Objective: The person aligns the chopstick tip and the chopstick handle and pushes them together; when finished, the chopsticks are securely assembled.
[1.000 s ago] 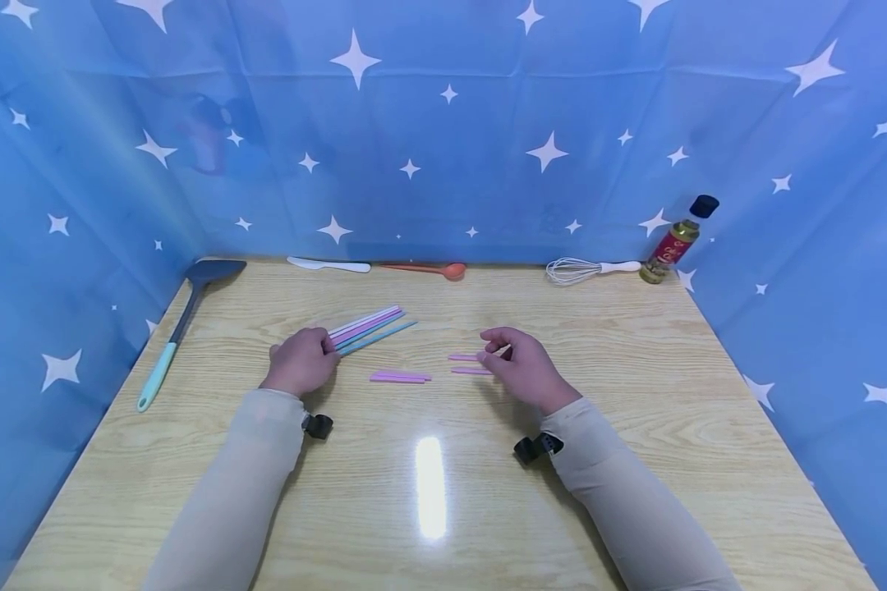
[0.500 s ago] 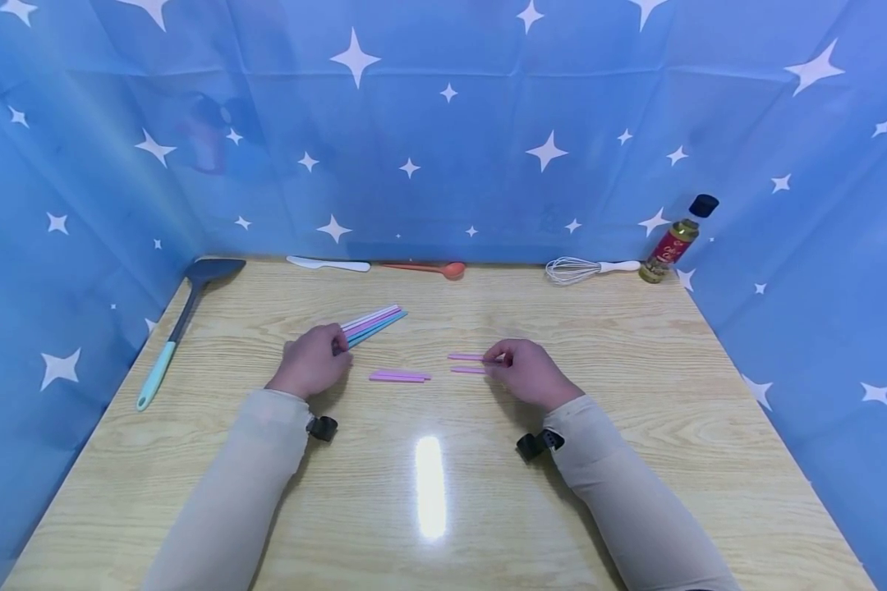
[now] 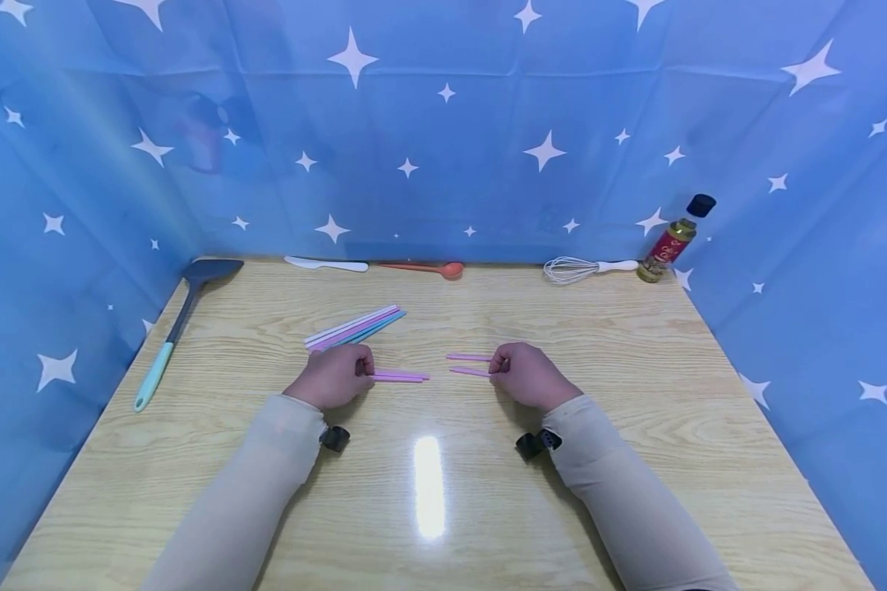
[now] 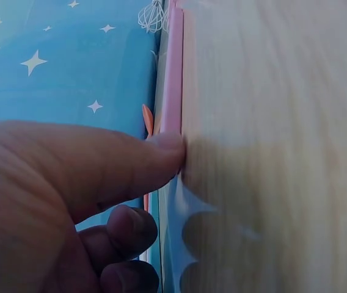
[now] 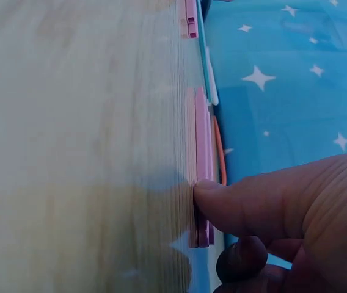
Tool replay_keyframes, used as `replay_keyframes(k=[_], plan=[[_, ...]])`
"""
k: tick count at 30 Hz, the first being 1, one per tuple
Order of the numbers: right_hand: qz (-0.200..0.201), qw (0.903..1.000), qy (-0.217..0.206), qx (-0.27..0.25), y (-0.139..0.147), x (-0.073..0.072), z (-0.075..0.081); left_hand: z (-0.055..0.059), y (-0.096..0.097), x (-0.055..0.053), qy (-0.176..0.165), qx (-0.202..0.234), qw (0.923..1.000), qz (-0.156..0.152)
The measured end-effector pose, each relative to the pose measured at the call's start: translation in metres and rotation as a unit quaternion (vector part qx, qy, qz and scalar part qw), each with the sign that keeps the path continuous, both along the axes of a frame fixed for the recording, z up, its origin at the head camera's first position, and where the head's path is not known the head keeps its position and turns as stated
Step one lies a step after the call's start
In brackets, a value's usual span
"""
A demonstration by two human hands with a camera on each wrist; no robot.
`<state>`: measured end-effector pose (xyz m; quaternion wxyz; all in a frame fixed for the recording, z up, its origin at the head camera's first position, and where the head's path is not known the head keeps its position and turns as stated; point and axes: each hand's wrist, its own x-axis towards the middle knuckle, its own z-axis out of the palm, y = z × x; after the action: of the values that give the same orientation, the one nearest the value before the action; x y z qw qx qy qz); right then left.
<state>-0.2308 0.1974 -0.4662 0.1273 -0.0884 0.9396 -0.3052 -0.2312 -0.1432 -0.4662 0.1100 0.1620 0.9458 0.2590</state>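
My left hand (image 3: 333, 377) is at the left end of two pink sticks (image 3: 401, 377) lying side by side on the table. In the left wrist view its thumb presses against a pink stick (image 4: 173, 73), the index finger hidden behind; the other fingers are curled. My right hand (image 3: 528, 375) pinches the right end of the nearer of two separate pink sticks (image 3: 469, 372); the farther pink stick (image 3: 466, 357) lies just beyond. In the right wrist view the thumb lies on the side of the pink stick (image 5: 202, 140).
Behind my left hand lies a bundle of white, pink and blue sticks (image 3: 355, 327). A turner (image 3: 175, 324) lies at the left. Along the back edge are a white knife (image 3: 327, 264), an orange spoon (image 3: 451, 271), a whisk (image 3: 572, 269) and an oil bottle (image 3: 665, 246).
My left hand has left the bundle of sticks, moving right and nearer to the two pink sticks. My right hand has lowered its fingers onto the nearer pink stick, which now tilts slightly.
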Motion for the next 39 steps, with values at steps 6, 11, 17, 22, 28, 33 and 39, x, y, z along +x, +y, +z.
replay_keyframes(k=[6, 11, 17, 22, 28, 33, 39], plan=[[0.014, 0.9997, 0.012, 0.017, -0.001, 0.0, -0.001, -0.001, 0.0, 0.0, -0.002, 0.003, 0.9999, -0.012], [0.042, 0.9985, 0.033, -0.014, -0.004, 0.002, -0.001, -0.005, -0.002, -0.001, -0.001, 0.044, 0.9988, -0.021], [0.056, 0.9968, 0.027, -0.051, -0.008, 0.004, 0.002, -0.009, -0.001, -0.002, 0.017, 0.087, 0.9958, -0.024], [0.06, 0.9956, 0.022, -0.068, -0.01, 0.006, 0.005, -0.008, 0.002, -0.002, 0.025, 0.092, 0.9951, -0.025], [0.061, 0.9954, 0.031, -0.068, -0.01, 0.006, 0.006, -0.005, 0.002, -0.001, 0.026, 0.096, 0.9948, -0.023], [0.083, 0.9935, 0.047, -0.062, -0.009, 0.007, 0.006, -0.003, 0.003, -0.001, 0.032, 0.084, 0.9955, -0.03], [0.073, 0.9933, 0.047, -0.076, -0.01, 0.006, 0.007, 0.0, 0.005, 0.001, 0.031, 0.099, 0.994, -0.035]])
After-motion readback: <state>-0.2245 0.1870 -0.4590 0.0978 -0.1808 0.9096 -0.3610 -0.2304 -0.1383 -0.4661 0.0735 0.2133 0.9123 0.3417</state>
